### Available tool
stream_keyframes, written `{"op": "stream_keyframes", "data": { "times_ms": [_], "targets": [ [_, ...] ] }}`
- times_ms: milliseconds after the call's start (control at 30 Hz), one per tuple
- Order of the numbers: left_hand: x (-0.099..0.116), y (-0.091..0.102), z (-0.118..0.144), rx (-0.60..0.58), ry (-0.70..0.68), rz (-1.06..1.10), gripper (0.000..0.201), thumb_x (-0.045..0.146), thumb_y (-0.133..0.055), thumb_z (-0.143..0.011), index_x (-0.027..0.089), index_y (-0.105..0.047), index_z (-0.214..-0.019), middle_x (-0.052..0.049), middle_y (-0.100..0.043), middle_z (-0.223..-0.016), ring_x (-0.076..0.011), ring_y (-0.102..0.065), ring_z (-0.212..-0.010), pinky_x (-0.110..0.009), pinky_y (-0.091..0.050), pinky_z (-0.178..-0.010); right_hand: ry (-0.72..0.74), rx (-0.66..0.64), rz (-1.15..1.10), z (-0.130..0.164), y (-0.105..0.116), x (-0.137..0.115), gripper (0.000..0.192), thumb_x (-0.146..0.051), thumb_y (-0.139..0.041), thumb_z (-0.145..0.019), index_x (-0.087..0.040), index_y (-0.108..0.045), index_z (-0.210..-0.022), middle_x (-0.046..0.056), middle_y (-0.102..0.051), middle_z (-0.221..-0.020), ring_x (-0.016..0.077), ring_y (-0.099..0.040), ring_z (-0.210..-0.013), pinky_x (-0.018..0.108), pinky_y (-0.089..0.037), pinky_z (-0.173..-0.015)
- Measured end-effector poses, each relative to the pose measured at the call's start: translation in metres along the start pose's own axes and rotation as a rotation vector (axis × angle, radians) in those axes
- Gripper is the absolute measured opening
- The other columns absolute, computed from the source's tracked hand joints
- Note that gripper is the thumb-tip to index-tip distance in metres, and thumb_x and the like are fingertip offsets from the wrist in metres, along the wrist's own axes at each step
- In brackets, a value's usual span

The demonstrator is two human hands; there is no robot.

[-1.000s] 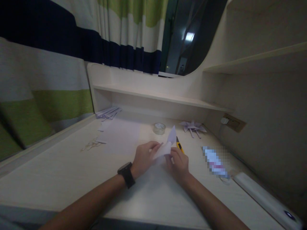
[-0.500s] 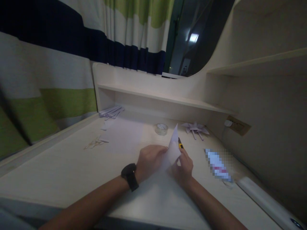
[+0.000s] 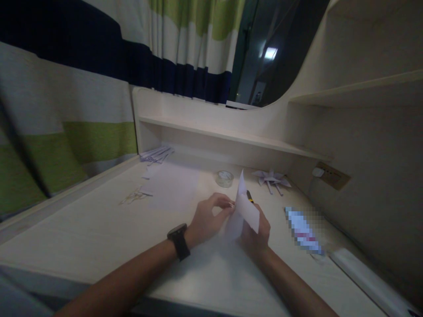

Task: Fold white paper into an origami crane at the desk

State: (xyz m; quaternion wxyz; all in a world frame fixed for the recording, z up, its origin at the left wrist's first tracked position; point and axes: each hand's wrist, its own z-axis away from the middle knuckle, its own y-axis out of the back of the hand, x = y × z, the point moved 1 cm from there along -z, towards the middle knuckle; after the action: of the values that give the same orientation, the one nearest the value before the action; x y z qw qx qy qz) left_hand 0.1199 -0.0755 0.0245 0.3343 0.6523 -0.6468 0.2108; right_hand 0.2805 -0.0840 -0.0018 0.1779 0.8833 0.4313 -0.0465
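Both hands meet over the middle of the surface [image 3: 82, 237], a pale, matte wood-grain top. Between them stands the paper [image 3: 243, 207], a thin white sheet folded into a pointed, angular shape whose tip rises upright above the fingers. Left hand [image 3: 208, 218], with a dark watch [image 3: 179, 241] on its wrist, is curled narrow, its fingertips pinching the paper's left edge. Right hand [image 3: 256, 233] is closed around the paper's lower right side from behind, mostly hidden by the sheet. A knife [image 3: 250, 197] with a yellow and black body shows just behind the paper; whether the right hand touches it cannot be told.

Farther back sits a small clear tape roll [image 3: 224, 178], round and glossy. To its right lies a folded star [image 3: 272, 179] of pale paper with thin spikes. A flat white sheet [image 3: 172, 189] lies on the left, near thin curled scraps [image 3: 135, 195]. Paper strips [image 3: 156, 154] are piled by the back corner, under a low shelf [image 3: 231, 136]. A striped curtain [image 3: 82, 88] in navy, white and green hangs along the left.
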Motion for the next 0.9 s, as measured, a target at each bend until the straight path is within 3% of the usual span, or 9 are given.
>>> {"op": "stream_keyframes", "data": {
  "times_ms": [300,467,600,700,800,900],
  "targets": [
    [0.003,0.004,-0.007,-0.121,-0.011,-0.032,0.019,0.023,-0.057,-0.085,0.018,-0.064,-0.101,-0.007,-0.066,-0.096,-0.0151,-0.062,-0.081,-0.029,-0.052,-0.074,0.017,0.032,0.093,-0.001,0.000,0.004,0.015,-0.013,-0.050,-0.083,-0.022,-0.058,-0.091,0.006,-0.061,-0.080,0.0199,-0.060,-0.073,0.031,-0.048,-0.061],
    [0.000,0.006,-0.006,-0.101,-0.057,-0.076,0.020,0.026,-0.051,-0.090,0.020,-0.069,-0.098,-0.007,-0.068,-0.096,-0.0176,-0.062,-0.090,-0.034,-0.050,-0.083,-0.065,-0.033,0.039,-0.005,0.000,0.002,0.012,-0.015,-0.049,-0.085,-0.020,-0.055,-0.076,0.002,-0.051,-0.068,0.0150,-0.051,-0.060,0.027,-0.041,-0.054],
    [-0.005,0.003,-0.004,-0.132,-0.093,-0.067,0.023,0.025,-0.049,-0.091,0.021,-0.068,-0.105,-0.007,-0.067,-0.105,-0.0176,-0.060,-0.098,-0.035,-0.048,-0.089,-0.107,-0.056,0.025,-0.006,-0.002,0.002,0.013,-0.016,-0.049,-0.086,-0.019,-0.053,-0.074,0.000,-0.047,-0.067,0.0129,-0.045,-0.057,0.026,-0.037,-0.052],
    [-0.013,-0.001,-0.002,-0.140,-0.036,-0.065,0.028,0.026,-0.047,-0.092,0.022,-0.062,-0.115,-0.008,-0.063,-0.115,-0.0179,-0.058,-0.106,-0.035,-0.046,-0.092,-0.174,-0.041,0.021,-0.007,-0.002,0.004,0.012,-0.018,-0.049,-0.087,-0.019,-0.054,-0.076,0.001,-0.050,-0.070,0.0133,-0.047,-0.060,0.026,-0.038,-0.055],
    [-0.024,-0.003,0.000,-0.130,0.091,-0.074,0.035,0.029,-0.045,-0.092,0.021,-0.054,-0.125,-0.010,-0.062,-0.118,-0.0181,-0.061,-0.101,-0.032,-0.051,-0.081,-0.257,-0.002,0.069,-0.011,0.000,0.010,0.011,-0.022,-0.049,-0.087,-0.019,-0.056,-0.079,0.002,-0.054,-0.073,0.0138,-0.050,-0.063,0.026,-0.040,-0.057],
    [-0.033,-0.002,0.002,-0.185,0.122,-0.130,0.035,0.033,-0.046,-0.091,0.019,-0.059,-0.120,-0.010,-0.066,-0.110,-0.0188,-0.064,-0.093,-0.031,-0.052,-0.076,-0.317,0.015,0.161,-0.014,0.003,0.020,0.013,-0.024,-0.048,-0.087,-0.018,-0.057,-0.080,0.002,-0.055,-0.075,0.0135,-0.050,-0.062,0.026,-0.040,-0.058]
  ]
}}
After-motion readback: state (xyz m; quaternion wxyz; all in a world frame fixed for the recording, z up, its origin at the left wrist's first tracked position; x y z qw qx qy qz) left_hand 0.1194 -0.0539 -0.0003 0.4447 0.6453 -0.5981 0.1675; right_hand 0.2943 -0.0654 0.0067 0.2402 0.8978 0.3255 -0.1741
